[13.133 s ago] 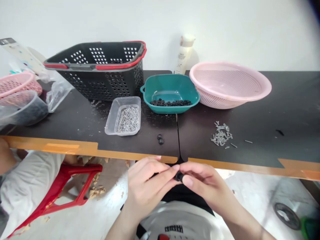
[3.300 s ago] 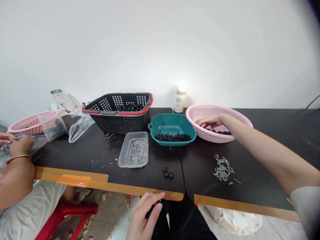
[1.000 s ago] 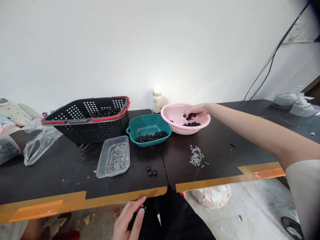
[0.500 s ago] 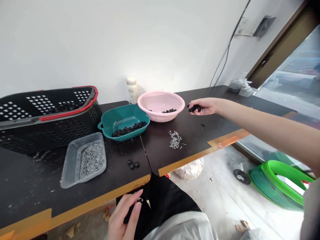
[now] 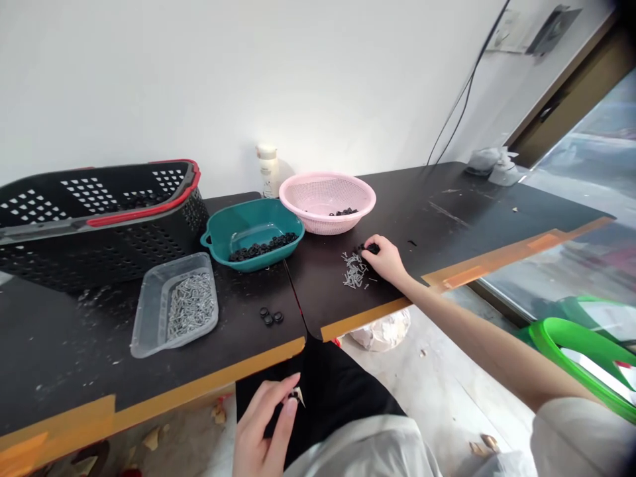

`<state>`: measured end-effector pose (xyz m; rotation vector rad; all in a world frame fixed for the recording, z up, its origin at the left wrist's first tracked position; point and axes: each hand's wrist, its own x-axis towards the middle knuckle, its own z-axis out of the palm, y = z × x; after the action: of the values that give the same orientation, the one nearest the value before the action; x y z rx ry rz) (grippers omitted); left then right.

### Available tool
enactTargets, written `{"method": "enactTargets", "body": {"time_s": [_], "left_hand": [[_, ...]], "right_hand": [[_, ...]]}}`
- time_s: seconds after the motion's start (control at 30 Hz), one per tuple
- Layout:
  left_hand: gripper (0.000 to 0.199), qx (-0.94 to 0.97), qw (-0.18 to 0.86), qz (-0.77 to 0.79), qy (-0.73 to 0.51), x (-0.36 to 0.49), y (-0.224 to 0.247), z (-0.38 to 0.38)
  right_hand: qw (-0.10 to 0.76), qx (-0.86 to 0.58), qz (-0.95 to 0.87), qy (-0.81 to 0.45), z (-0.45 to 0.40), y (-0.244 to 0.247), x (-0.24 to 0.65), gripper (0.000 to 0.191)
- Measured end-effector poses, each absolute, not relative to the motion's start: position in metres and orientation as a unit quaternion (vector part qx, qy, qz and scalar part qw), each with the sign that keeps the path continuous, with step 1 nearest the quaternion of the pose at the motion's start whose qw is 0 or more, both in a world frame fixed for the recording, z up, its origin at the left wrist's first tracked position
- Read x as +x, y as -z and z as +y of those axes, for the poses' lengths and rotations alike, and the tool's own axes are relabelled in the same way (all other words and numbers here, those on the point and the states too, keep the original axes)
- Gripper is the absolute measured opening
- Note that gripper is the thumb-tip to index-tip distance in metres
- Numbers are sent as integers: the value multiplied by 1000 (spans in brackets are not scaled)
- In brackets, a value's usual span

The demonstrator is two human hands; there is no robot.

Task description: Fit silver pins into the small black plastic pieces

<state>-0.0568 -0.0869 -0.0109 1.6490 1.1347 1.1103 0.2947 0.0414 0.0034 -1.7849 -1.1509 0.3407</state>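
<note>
My right hand point(image 5: 383, 257) is closed round several small black round parts point(image 5: 372, 248), low over the table beside a loose pile of silver screws point(image 5: 354, 271). Between the thumb and fingers of my left hand point(image 5: 265, 424), above my lap, is a small black part point(image 5: 294, 395), mostly hidden by the fingertips. A pink colander point(image 5: 328, 224) behind my right hand holds more black parts. More of them lie in a teal basin point(image 5: 253, 265) to its left. A few black round caps point(image 5: 271, 317) sit on the table near the front edge.
A clear plastic tray point(image 5: 144, 331) of silver screws stands at the left, before a black basket point(image 5: 99, 255) with a red rim. A white bottle point(image 5: 269, 173) is by the wall. Orange tape point(image 5: 209, 386) lines the table edge. Green tubs point(image 5: 541, 344) stand at the lower right.
My right hand has come down and toward me from beside the colander to the screw pile, still holding the black parts. My left hand keeps its pinch; the view has shifted slightly.
</note>
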Motion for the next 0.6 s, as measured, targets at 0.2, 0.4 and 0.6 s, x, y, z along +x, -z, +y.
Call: {"method": "enactTargets", "body": {"time_s": [0.2, 0.4, 0.6], "left_hand": [[23, 650, 400, 460, -454, -52, 15, -87], [24, 652, 399, 471, -441, -47, 17, -83], [25, 656, 396, 473, -435, -44, 18, -80]], "right_hand": [[458, -707, -527, -110, 34, 1, 294, 10], [478, -697, -506, -171, 33, 5, 305, 7], [505, -678, -488, -216, 54, 0, 324, 14]]}}
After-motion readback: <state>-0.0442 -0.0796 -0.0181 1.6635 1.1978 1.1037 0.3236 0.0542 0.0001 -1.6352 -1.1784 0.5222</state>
